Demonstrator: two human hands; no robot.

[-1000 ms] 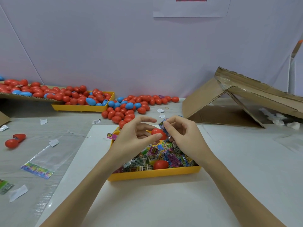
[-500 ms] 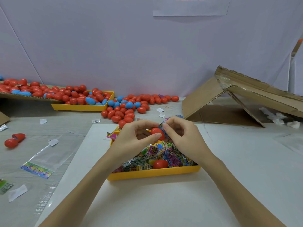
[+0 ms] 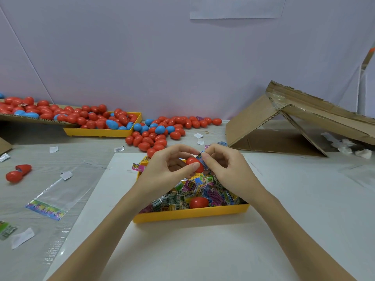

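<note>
Over the yellow tray (image 3: 190, 213), my left hand (image 3: 168, 169) grips the red egg (image 3: 193, 162) and my right hand (image 3: 225, 169) pinches a packet (image 3: 202, 159) against it; I would steady the egg and tuck the packet fully in.

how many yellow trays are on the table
2. The near tray sits in front, full of packets; the far tray is back left, holding eggs. Cardboard may hide more.
</note>
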